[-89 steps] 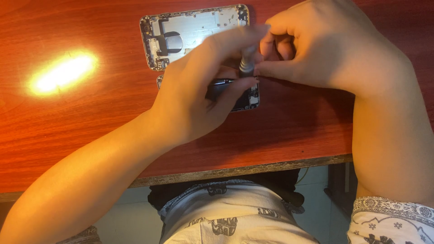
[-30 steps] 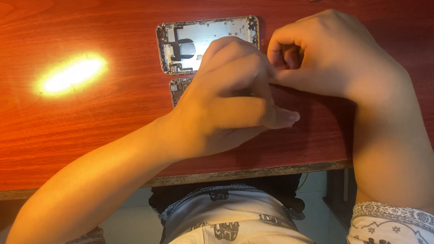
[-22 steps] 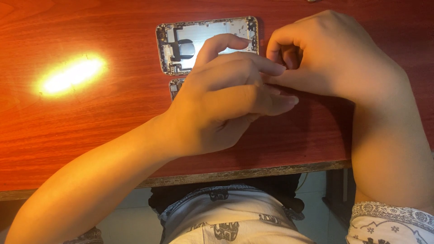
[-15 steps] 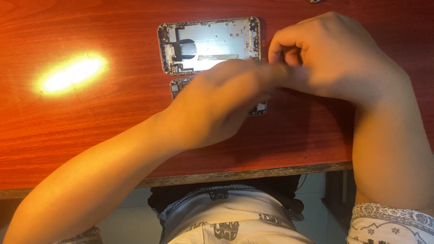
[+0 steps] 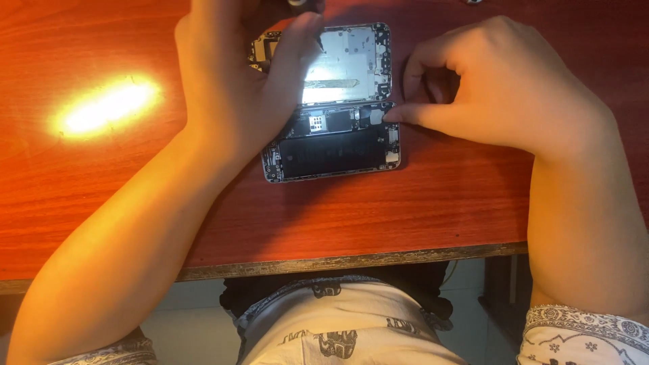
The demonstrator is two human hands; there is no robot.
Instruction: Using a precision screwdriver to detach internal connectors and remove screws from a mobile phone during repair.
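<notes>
An opened dark smartphone body with exposed battery and circuit boards (image 5: 331,145) is seen flat on the reddish wooden table (image 5: 439,209), hinged beside its silver metal display panel (image 5: 345,64). The right hand (image 5: 500,88) is curled, index fingertip pressed at the body's upper right corner; the left hand (image 5: 236,81) is laid loosely spread over the panel's left end. Connecting ribbon cables could be torn if the panel were shifted carelessly.

Red-brown wooden table (image 5: 439,203), elephant-print shorts (image 5: 338,331)
</notes>
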